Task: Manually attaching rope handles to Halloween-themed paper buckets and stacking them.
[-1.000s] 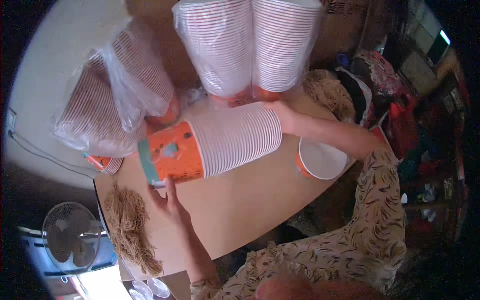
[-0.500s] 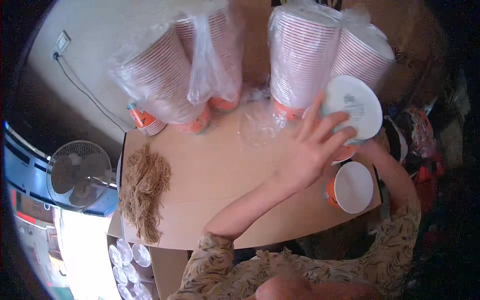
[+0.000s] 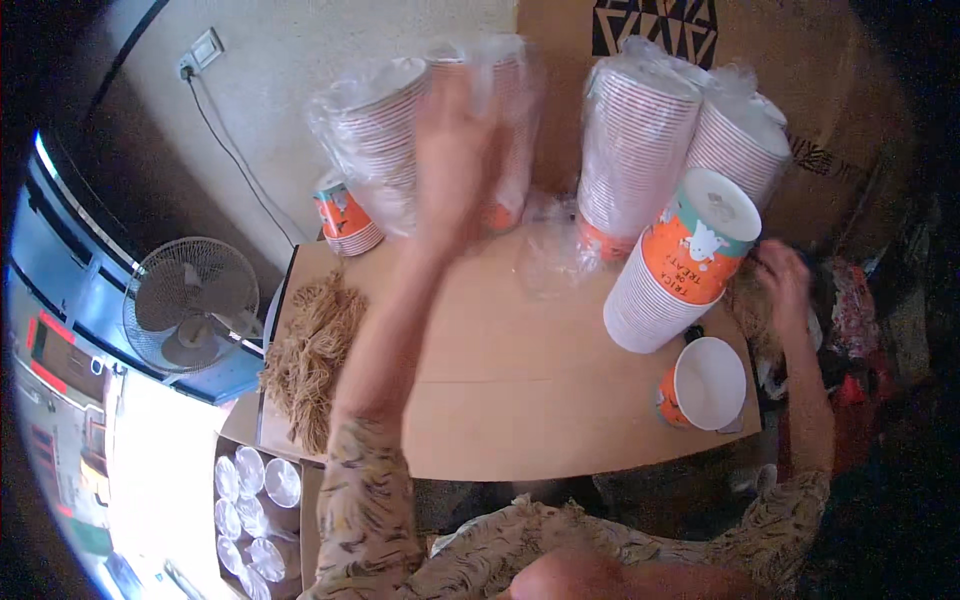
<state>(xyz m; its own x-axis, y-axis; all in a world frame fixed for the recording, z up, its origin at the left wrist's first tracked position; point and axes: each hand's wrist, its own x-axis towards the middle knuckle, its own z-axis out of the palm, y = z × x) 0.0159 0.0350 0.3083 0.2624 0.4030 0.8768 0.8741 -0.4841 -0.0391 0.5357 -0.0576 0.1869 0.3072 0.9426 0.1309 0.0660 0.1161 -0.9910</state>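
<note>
Well, the left hand (image 3: 462, 165) blurs in front of the bagged cups (image 3: 375, 140), its grip impossible to tell; the right hand (image 3: 787, 278), fingers loosely parted, is just beside the upside-down cup stack (image 3: 688, 268) on the brown table (image 3: 500, 345), near a single cup (image 3: 708, 385).

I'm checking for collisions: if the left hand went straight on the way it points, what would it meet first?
The left hand would probably meet the left pair of bagged cup stacks first; blur and unclear depth hide whether it touches them.
</note>
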